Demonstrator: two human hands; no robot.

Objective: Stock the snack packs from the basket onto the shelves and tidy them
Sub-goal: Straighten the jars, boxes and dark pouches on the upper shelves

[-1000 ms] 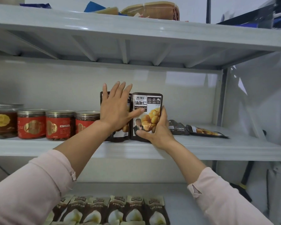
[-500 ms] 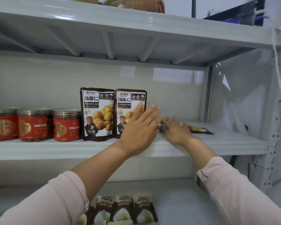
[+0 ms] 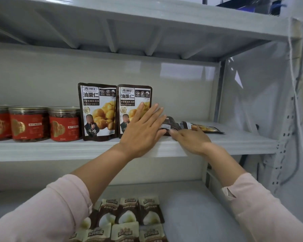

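Two brown-and-white chestnut snack packs stand upright side by side on the middle shelf (image 3: 234, 142), the left pack (image 3: 98, 110) and the right pack (image 3: 132, 98). To their right a dark pack (image 3: 172, 124) lies with its near end slightly raised, and another pack (image 3: 206, 128) lies flat behind it. My left hand (image 3: 143, 131) is spread with straight fingers in front of the right standing pack, its fingertips reaching the lying dark pack. My right hand (image 3: 191, 138) rests on the shelf, fingers extended onto the lying packs and thumb touching the dark pack's near edge.
Three red-labelled jars (image 3: 30, 124) stand on the middle shelf, left of the packs. Several brown-and-cream snack packs (image 3: 128, 213) lie on the lower shelf. The upper shelf (image 3: 147, 20) hangs overhead. A perforated upright (image 3: 285, 119) with a cable closes the right side.
One second ago both hands held the upright packs. They have since let go and moved right and down to the lying packs; the two packs stay standing.
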